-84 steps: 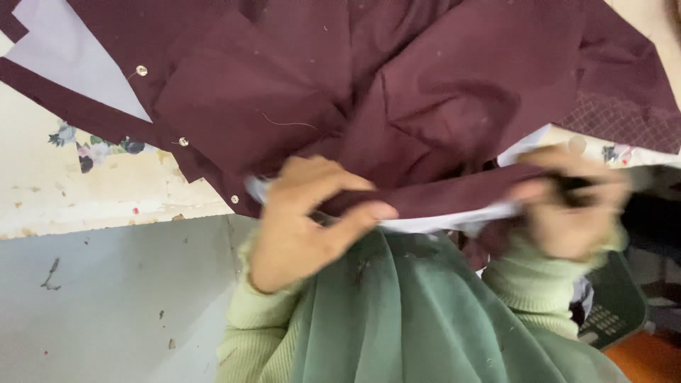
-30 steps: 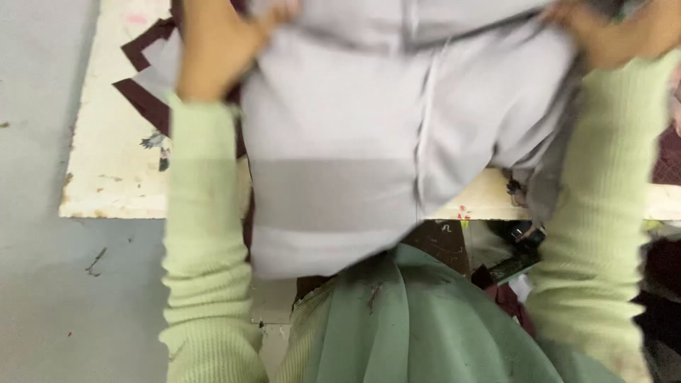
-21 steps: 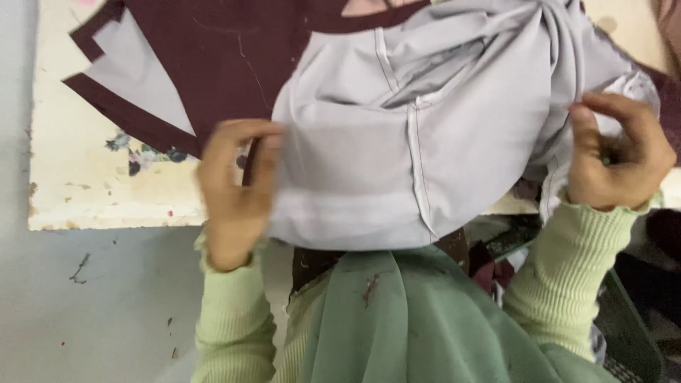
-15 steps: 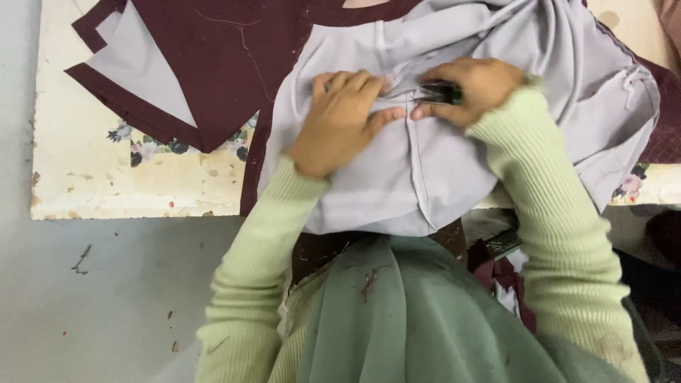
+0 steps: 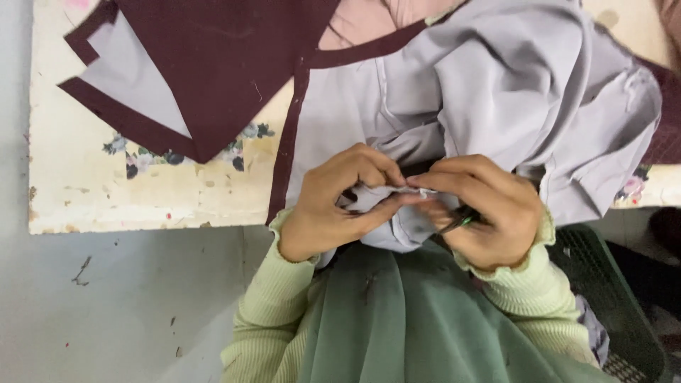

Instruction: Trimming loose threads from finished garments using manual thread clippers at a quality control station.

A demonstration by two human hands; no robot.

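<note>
Head view showed the left hand [image 5: 333, 206] pinching a seam of the grey garment [image 5: 511, 92] while the right hand [image 5: 482, 213], closed on small snips [image 5: 457, 221], seemed mid-trimming; steadier tension looked needed next.

a worn cream table [image 5: 142, 206] with flower prints, grey floor [image 5: 106, 305], dark plastic basket [image 5: 617, 298].

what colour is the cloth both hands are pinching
Pale grey-lilac cloth, edged in dark maroon, pinched between left hand and right hand. Head view shows it.

Both hands [image 5: 415, 206] have dropped to the grey lining's [image 5: 496, 92] near edge.
</note>
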